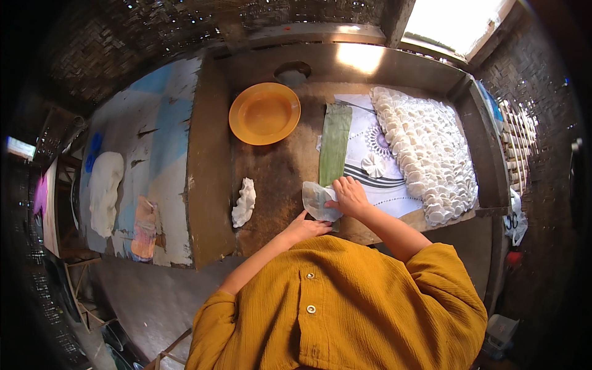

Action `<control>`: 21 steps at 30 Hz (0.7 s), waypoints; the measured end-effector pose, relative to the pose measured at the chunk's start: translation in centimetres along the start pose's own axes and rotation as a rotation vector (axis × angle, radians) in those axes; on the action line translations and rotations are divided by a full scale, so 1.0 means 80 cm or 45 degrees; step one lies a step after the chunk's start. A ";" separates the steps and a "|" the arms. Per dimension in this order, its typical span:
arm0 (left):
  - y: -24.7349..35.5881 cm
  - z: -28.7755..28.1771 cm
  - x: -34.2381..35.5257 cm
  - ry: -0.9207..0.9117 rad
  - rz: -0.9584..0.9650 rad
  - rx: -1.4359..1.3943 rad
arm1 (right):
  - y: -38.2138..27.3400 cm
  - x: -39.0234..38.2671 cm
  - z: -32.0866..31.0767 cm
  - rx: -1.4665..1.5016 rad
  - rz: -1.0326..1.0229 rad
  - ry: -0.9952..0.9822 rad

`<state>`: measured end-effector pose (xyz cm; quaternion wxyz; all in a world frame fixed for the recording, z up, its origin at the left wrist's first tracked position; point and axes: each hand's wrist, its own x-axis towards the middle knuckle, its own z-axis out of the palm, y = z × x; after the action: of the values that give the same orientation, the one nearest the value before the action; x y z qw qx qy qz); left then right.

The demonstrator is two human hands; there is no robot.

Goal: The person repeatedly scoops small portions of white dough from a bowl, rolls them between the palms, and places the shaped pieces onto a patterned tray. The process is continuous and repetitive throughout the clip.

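My right hand (349,198) is closed on a translucent plastic sheet (313,197), its thumb at the sheet's right side. My left hand (308,227) touches the sheet's lower edge, thumb and fingers apart. Under and beyond the sheet runs a long green leaf strip (334,135). To the left, an irregular lump of white dough (244,203) lies on the stained wooden board (268,185). Right of the leaf, a small white pleated piece (374,165) lies on a patterned white sheet (357,114), beside a dense pile of thin white rounded pieces (422,154).
An orange plastic plate (265,111) sits at the back left. Low walls (206,160) edge the board. A painted panel (142,166) on the left carries a larger pale lump (106,191) and blue objects (94,151). A bright opening (447,21) is at the upper right.
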<state>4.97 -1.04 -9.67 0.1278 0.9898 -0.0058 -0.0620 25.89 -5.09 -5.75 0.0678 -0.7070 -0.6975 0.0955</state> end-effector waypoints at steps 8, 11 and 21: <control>-0.012 0.029 0.004 -0.052 0.148 0.907 | 0.018 0.027 0.000 -0.050 0.064 0.141; -0.016 0.048 0.000 -0.153 0.185 0.755 | 0.041 0.060 0.000 -0.103 0.057 0.192; -0.008 0.039 0.007 0.091 1.236 4.394 | 0.102 0.162 -0.018 -0.214 0.147 0.183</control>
<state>5.12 -1.24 -12.86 0.9410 0.0985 0.3158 -0.0720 34.29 7.78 -6.77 0.0525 -0.7541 -0.6546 -0.0106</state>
